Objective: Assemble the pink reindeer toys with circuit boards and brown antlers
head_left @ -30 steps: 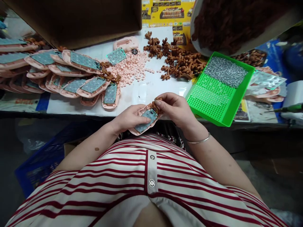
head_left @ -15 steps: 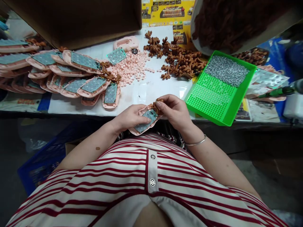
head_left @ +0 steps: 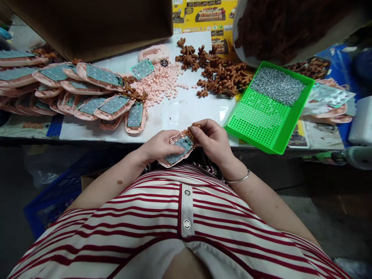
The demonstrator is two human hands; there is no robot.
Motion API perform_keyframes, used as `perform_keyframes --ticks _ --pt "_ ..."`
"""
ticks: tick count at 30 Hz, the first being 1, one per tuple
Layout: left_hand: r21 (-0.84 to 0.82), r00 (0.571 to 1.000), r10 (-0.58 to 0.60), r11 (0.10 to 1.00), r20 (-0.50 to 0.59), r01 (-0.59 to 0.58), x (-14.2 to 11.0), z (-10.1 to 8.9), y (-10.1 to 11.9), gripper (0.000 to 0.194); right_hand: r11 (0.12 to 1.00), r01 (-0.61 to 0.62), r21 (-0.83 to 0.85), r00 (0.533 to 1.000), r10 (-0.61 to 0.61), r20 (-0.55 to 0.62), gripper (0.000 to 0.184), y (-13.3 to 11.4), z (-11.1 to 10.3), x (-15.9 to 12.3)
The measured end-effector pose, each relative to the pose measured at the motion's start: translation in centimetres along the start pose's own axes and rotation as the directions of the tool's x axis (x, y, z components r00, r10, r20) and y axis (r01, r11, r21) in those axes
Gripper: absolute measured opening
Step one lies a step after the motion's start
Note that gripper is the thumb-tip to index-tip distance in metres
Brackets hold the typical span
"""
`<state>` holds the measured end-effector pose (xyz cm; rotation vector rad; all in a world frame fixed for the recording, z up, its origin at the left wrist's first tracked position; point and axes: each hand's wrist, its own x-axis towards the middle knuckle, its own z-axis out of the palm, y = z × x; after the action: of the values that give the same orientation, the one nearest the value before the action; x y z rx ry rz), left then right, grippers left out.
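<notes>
Close to my body, over the table's front edge, my left hand (head_left: 161, 146) grips a pink plastic shell (head_left: 169, 163) with its thumb across the circuit board (head_left: 176, 154) inside. My right hand (head_left: 213, 140) pinches a small brown antler-shaped piece (head_left: 195, 126) at the shell's upper end, beside thin wires. The fingertips partly cover this piece. Several similar pink shells with boards (head_left: 112, 106) lie stacked on the left, some with brown pieces fitted. Brown antler pieces (head_left: 225, 73) form a loose pile beyond my hands.
Small pink rings (head_left: 162, 83) are scattered mid-table, near a loose board (head_left: 142, 69) and a pink shell (head_left: 154, 53). A green perforated tray (head_left: 263, 124) holds metal screws (head_left: 277, 86). At the back are a cardboard box (head_left: 101, 29) and a tub of brown pieces (head_left: 287, 31). A power screwdriver (head_left: 343, 157) hangs at right.
The screwdriver at right has swung down from over the table to below its edge. My hands keep hold of the shell and brown piece, with only slight shifts.
</notes>
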<state>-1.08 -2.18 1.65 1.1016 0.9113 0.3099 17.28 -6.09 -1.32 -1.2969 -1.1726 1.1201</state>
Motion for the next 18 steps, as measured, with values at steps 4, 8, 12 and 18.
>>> perform_keyframes --ticks 4,8,12,18 --pt "0.057 0.998 0.041 0.998 -0.046 -0.038 0.2 -0.2 -0.4 0.042 0.86 0.376 -0.345 0.919 -0.393 0.02 0.016 0.0 -0.4 -0.3" --pt "0.053 0.999 0.053 0.997 0.007 -0.054 0.1 -0.3 -0.3 0.04 0.939 0.268 -0.214 0.963 -0.265 0.045 0.025 0.2 -0.4 -0.2" --pt "0.009 0.998 0.052 0.999 0.039 -0.053 0.2 -0.2 -0.4 0.039 1.0 -0.015 0.022 1.0 0.014 0.028 0.042 0.1 -0.1 -0.1" --pt "-0.032 0.995 0.094 0.995 0.023 -0.093 0.1 -0.2 -0.3 0.04 0.995 0.085 -0.044 0.996 -0.084 0.01 0.043 -0.9 -0.1 0.4"
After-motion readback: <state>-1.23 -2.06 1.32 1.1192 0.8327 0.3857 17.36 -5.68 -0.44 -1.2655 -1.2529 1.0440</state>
